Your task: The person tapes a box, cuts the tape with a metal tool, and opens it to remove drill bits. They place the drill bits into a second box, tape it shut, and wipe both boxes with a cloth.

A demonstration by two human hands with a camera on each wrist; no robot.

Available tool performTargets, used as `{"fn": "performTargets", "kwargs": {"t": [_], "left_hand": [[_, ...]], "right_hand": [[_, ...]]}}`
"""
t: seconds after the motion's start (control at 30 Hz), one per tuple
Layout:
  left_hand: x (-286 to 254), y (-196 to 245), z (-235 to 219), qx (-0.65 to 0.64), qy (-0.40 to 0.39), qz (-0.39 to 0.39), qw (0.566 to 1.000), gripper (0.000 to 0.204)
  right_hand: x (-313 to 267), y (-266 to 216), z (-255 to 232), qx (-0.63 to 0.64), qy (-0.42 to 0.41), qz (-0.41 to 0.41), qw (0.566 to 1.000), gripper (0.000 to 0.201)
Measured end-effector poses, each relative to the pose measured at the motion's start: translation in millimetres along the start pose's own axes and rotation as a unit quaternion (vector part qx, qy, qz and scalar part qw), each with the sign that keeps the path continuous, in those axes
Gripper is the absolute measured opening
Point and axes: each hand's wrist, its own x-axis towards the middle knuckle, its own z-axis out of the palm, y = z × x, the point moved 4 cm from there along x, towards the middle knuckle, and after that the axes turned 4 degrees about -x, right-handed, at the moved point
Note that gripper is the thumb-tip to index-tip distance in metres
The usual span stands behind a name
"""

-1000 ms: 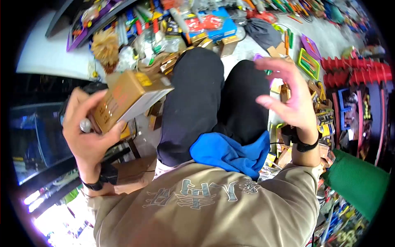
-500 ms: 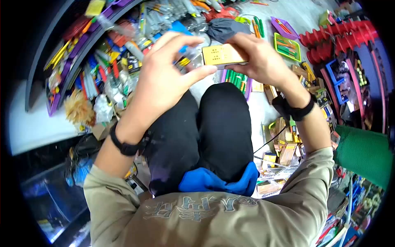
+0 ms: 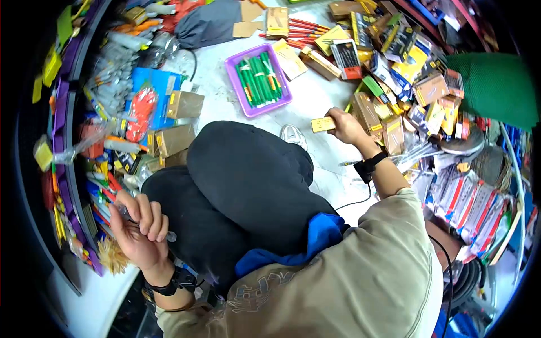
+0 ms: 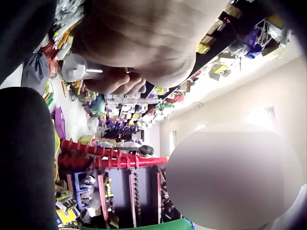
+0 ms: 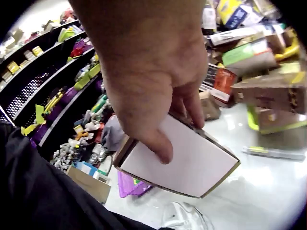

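Observation:
My right hand [image 3: 348, 128] pinches a small cardboard box [image 3: 323, 124] by its end, low over the floor right of my knees. In the right wrist view the thumb of that hand [image 5: 148, 81] lies on the white side of the box [image 5: 187, 158]. My left hand [image 3: 141, 230] is raised beside my left leg with its fingers curled round a small clear object [image 3: 171, 236]. In the left wrist view a translucent whitish piece [image 4: 74, 68] shows by the fingers of the left hand [image 4: 139, 43]; what it is, I cannot tell.
A purple tray [image 3: 249, 112] of green bundles lies on the floor ahead, with a white shoe [image 3: 293, 136] nearer. Piled boxes [image 3: 366, 110] spread to the right. Packaged goods and a black shelf [image 3: 67, 135] edge the left side. A cable [image 3: 360, 203] runs from my right wrist.
The box was in my left hand, then between both hands, and is now in my right hand, lower and to the right. My left hand has moved down and left. The view has turned.

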Motion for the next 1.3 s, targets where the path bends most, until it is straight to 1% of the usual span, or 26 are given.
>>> {"fn": "performTargets", "kwargs": {"t": [0.07,0.13,0.2,0.27,0.3,0.37,0.4,0.47,0.5,0.57,0.63,0.67,0.73,0.77,0.83,0.87,0.93,0.97,1.07,1.1,1.13,1.17,1.2,1.27,1.3], "left_hand": [[7,-7,15,-0.002,-0.042,-0.021,0.999,0.043],[8,-14,27,-0.012,-0.091,-0.047,0.995,0.044],[9,-18,42,-0.013,-0.128,-0.060,0.990,0.046],[13,-21,57,0.004,-0.176,-0.063,0.982,0.046],[13,-23,63,0.016,-0.178,-0.059,0.982,0.046],[15,-28,78,0.030,-0.206,-0.076,0.975,0.046],[14,-31,88,0.041,-0.214,-0.082,0.973,0.047],[9,-40,108,0.062,-0.255,-0.099,0.960,0.047],[7,-44,114,0.072,-0.275,-0.105,0.953,0.048],[-1,-55,124,0.087,-0.300,-0.110,0.944,0.048],[-10,-65,133,0.095,-0.321,-0.126,0.934,0.048],[-16,-68,136,0.095,-0.326,-0.128,0.932,0.048],[-31,-69,139,0.107,-0.295,-0.123,0.941,0.050],[-39,-69,139,0.111,-0.291,-0.112,0.944,0.051],[-51,-64,135,0.114,-0.288,-0.094,0.946,0.052],[-57,-60,132,0.122,-0.277,-0.082,0.950,0.052],[-70,-52,122,0.133,-0.246,-0.065,0.958,0.054],[-76,-48,115,0.132,-0.229,-0.050,0.963,0.054],[-89,-41,90,0.145,-0.182,-0.027,0.972,0.055],[-95,-38,81,0.130,-0.153,-0.020,0.979,0.055],[-101,-37,73,0.113,-0.125,-0.016,0.986,0.055],[-104,-35,67,0.104,-0.130,-0.014,0.986,0.053],[-105,-34,62,0.100,-0.129,-0.014,0.987,0.053],[-107,-29,53,0.083,-0.101,-0.002,0.991,0.052],[-104,-28,57,0.083,-0.106,-0.003,0.991,0.048]], "right_hand": [[-20,12,10,-0.029,0.020,0.022,0.999,0.033],[-48,25,26,-0.037,0.053,0.064,0.996,0.034],[-83,19,25,-0.022,0.049,0.115,0.992,0.040],[-131,19,31,0.015,0.038,0.181,0.983,0.045],[-159,21,38,0.021,0.036,0.209,0.977,0.045],[-216,19,52,0.035,0.028,0.262,0.964,0.045],[-245,18,59,0.045,0.040,0.277,0.959,0.045],[-304,17,86,0.057,0.046,0.328,0.942,0.044],[-331,20,108,0.067,0.059,0.354,0.931,0.044],[-370,17,130,0.078,0.076,0.367,0.924,0.043],[-387,12,144,0.088,0.106,0.371,0.918,0.042],[-390,12,148,0.092,0.111,0.365,0.920,0.042],[-375,14,142,0.098,0.171,0.355,0.914,0.039],[-355,16,137,0.100,0.170,0.329,0.924,0.039],[-315,24,116,0.113,0.222,0.330,0.910,0.040],[-290,27,104,0.111,0.218,0.305,0.920,0.040],[-233,27,73,0.112,0.252,0.254,0.927,0.041],[-204,26,60,0.113,0.262,0.214,0.934,0.042],[-125,13,25,0.083,0.247,0.113,0.959,0.040],[-106,5,15,0.083,0.237,0.105,0.962,0.040],[-93,-6,6,0.075,0.232,0.075,0.967,0.038],[-86,-12,-1,0.065,0.231,0.047,0.970,0.036],[-84,-10,-1,0.061,0.229,0.047,0.970,0.036],[-84,-7,7,0.049,0.222,0.001,0.974,0.033],[-90,-2,13,0.059,0.197,0.019,0.978,0.032]]}}
